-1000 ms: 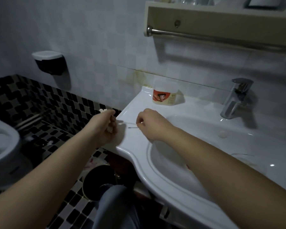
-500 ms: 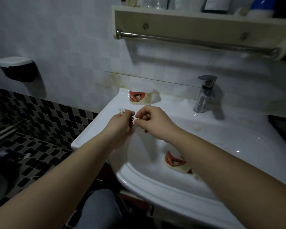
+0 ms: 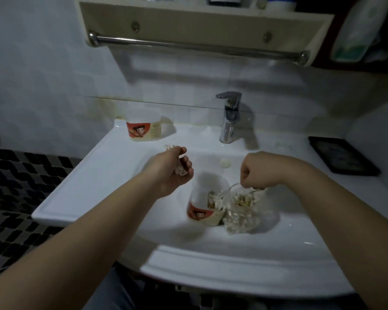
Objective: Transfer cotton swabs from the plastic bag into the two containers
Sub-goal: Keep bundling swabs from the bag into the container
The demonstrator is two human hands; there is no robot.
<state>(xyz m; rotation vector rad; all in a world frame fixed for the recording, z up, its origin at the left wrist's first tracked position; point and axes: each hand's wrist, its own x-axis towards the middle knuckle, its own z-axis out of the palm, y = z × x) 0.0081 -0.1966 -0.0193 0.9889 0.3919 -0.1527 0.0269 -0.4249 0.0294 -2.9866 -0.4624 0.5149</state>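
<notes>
Two containers stand side by side in a white ceramic sink basin: a white plastic cup with a red cartoon label and, just beside it on the right, a clear glass jar. Both are partly filled with wooden-stemmed cotton swabs. The person's left hand hovers up and to the left of the cup, its fingers curled round a loose bundle of swabs. The right hand hangs over the jar's rim, fingers closed into a fist. Whether they pinch a swab cannot be told.
</notes>
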